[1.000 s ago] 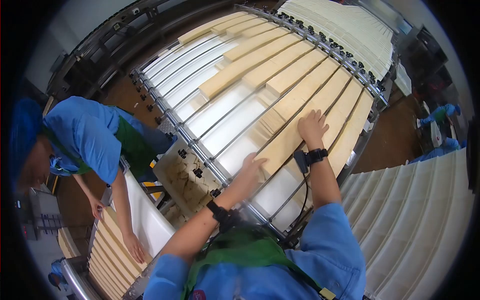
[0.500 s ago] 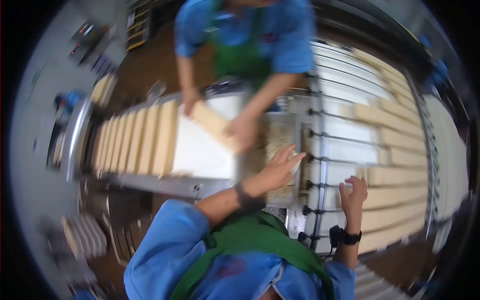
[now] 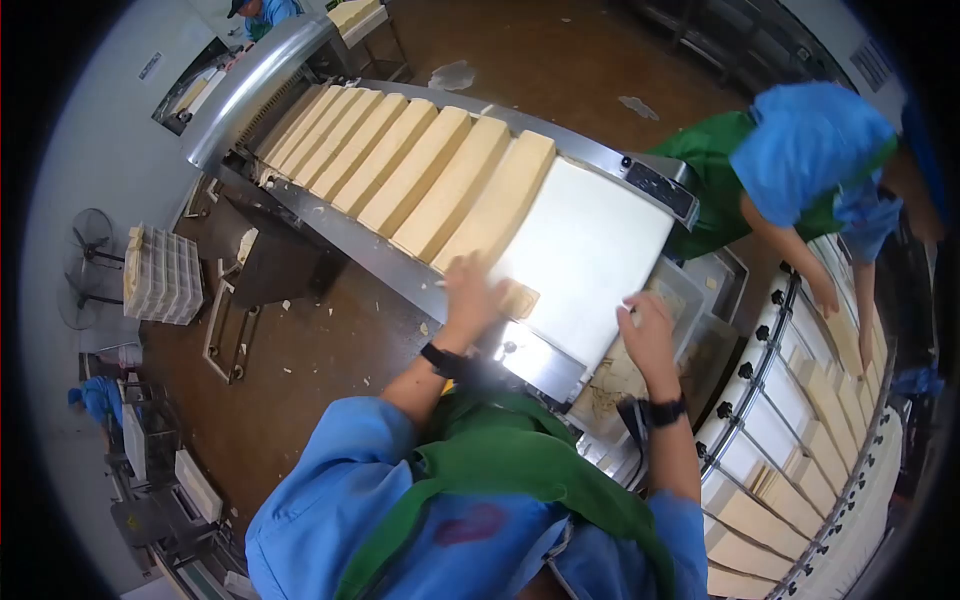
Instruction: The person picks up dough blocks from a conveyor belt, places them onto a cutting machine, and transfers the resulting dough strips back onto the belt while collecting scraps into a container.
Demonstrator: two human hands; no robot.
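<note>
My left hand [image 3: 472, 303], somewhat blurred, has its fingers apart at the near end of the last long pale block [image 3: 500, 205] on the conveyor. Beside its fingertips a small flat tan scrap [image 3: 520, 299] lies on the white belt [image 3: 595, 245]. At the belt's right end is my right hand [image 3: 648, 338], its fingers curled in; whatever they may hold is too small to make out. Under and beside that hand stands a bin [image 3: 610, 400] with pale scraps in it.
More blocks lie in a row toward the metal hood [image 3: 265, 85]. To the right, a co-worker [image 3: 810, 160] reaches over a rack [image 3: 735, 440] with black knobs and pale blocks. Stacked white crates [image 3: 165, 275] and a fan [image 3: 92, 255] stand at left.
My view has turned, bringing the conveyor ahead of me. Both my hands have gone from the scrap bin and rack to the belt's end. The co-worker has moved from the belt to the rack.
</note>
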